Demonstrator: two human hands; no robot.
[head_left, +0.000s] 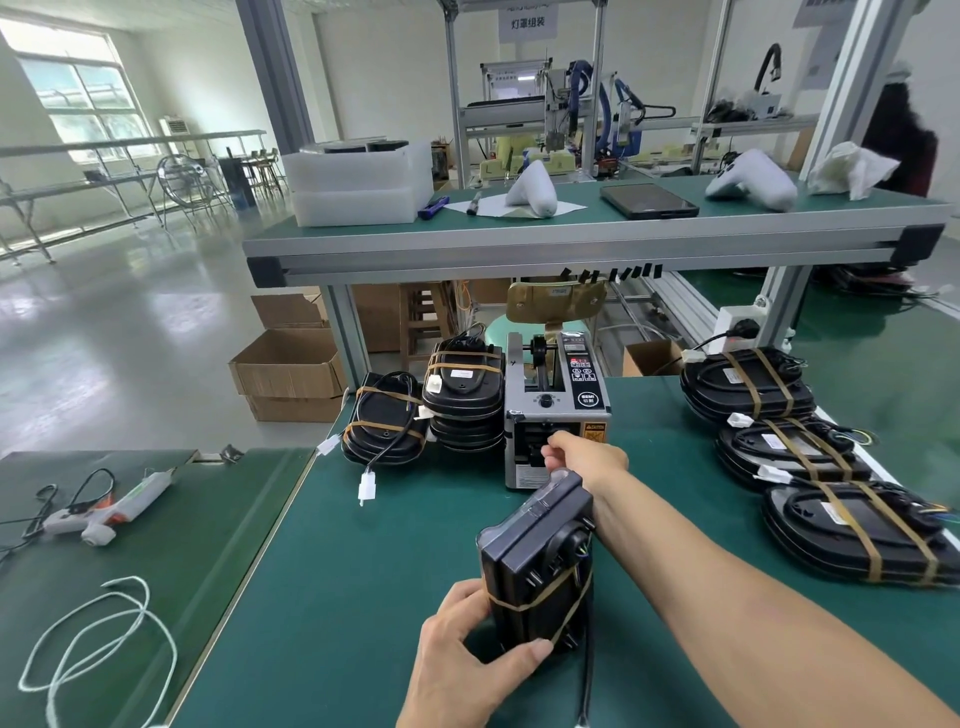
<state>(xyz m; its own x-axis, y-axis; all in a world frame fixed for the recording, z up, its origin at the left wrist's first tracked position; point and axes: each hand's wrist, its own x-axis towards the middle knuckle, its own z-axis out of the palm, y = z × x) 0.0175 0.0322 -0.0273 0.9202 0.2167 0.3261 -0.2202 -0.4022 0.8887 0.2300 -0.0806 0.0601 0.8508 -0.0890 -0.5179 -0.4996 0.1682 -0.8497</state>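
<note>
Bundle (535, 561) gripped (left hand (462, 670)), one dispenser (556, 400), five taped stacks (748, 387)

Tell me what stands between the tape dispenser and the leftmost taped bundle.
A taller stack of black housings, right beside the dispenser, seen in the head view.

Housing bundle (537, 561): two black plastic shells stacked face to face, stood on edge and tilted. One brown tape band (540, 597) is wrapped near the lower end, and a black cable (587, 670) trails below. It sits just in front of the tape dispenser.
Tape dispenser (558, 395): grey metal body, black control panel, orange caution label, upright.
</note>
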